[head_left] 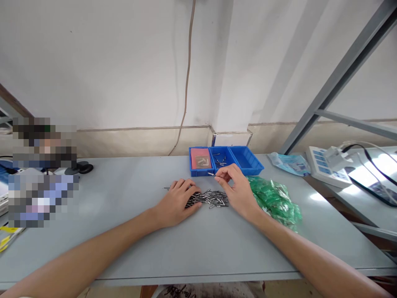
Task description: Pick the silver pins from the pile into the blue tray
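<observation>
Head view shows a loose pile of small, slim, silvery metal pins (pixel 215 198) on a pale grey, smooth tabletop (pixel 186 260). Clock directions run from that pile, twelve pointing away from the person. At nine o'clock the left hand (pixel 180 202) lies palm down, its fingers parted and curved over the pile's edge. The right hand (pixel 234 188), at two o'clock, pinches one slim, dark-shafted metal pin (pixel 211 174) between thumb and fingertips, just short of the tray.

Between twelve and one sits a bright blue, three-compartment plastic tray (pixel 249 159): a flat pink pad (pixel 194 154) with a small clear packet (pixel 202 161) fills its left section, and scattered metal pins (pixel 221 160) lie in the middle one. A crumpled, translucent green plastic bag (pixel 276 203) rests at three o'clock. At two, farther out, lies a light blue, flat plastic packet (pixel 290 163).
</observation>
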`<state>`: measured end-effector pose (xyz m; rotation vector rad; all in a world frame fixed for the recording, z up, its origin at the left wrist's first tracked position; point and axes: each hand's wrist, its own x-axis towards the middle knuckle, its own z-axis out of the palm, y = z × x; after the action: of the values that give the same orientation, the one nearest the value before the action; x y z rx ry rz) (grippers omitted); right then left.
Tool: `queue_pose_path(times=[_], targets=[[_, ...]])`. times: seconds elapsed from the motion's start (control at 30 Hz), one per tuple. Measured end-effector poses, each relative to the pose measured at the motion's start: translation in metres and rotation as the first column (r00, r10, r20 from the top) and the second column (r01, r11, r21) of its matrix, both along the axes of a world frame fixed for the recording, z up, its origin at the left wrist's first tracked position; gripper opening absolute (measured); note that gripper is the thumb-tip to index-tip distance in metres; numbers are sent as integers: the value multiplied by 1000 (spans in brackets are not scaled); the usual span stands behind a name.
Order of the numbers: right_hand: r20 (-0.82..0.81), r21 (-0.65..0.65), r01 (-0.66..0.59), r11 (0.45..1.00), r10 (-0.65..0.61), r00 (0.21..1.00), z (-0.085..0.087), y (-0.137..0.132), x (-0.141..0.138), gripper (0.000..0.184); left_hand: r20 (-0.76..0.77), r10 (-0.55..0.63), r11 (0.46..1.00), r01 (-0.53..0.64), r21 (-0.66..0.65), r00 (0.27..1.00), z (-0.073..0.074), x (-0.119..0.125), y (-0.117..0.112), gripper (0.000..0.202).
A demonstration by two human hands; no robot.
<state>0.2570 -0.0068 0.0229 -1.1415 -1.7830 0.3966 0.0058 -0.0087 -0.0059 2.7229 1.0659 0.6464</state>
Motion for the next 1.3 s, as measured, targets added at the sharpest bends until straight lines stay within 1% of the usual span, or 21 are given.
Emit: queue_pose_path(times=[0.17,0.27,0.33,0.43,0.6,0.73,0.87,1.07,1.2,1.3], targets=[[-13,-21,-43,999,43,999,-1,-1,-1,9,7,-5,1000,5,-5,1000,0,0,0,28],[-95,-113,-108,988,98,991,-1,0,-1,8,8,-8,1000,8,-8,1000,0,0,0,28],[-163,-197,-177,964,145,976,0,0,-1,13,7,-6,1000,6,-13,1000,0,0,0,27],[-273,-293,-277,915,197,941,2,0,-1,23,6,-3,1000,3,-9,1000,0,0,0,27],[-465,-378,-361,853,162,870,3,1,-1,29,0,-5,1000,5,-4,1000,-1,0,1,28],[-598,-398,-430,810,126,792,0,5,2,32,-6,4,1000,-4,1,1000,-1,0,1,27],[-644,-416,-467,780,110,757,1,6,3,36,-4,7,1000,-7,5,1000,0,0,0,27],[-679,-413,-492,766,100,727,4,5,2,35,-3,5,1000,-5,-1,1000,0,-1,0,27],[-737,-395,-528,752,84,671,5,6,2,29,-7,7,1000,-7,-3,1000,0,0,0,26],[-758,-372,-529,763,79,647,4,7,2,25,-12,7,1000,-7,-9,1000,1,0,0,26]])
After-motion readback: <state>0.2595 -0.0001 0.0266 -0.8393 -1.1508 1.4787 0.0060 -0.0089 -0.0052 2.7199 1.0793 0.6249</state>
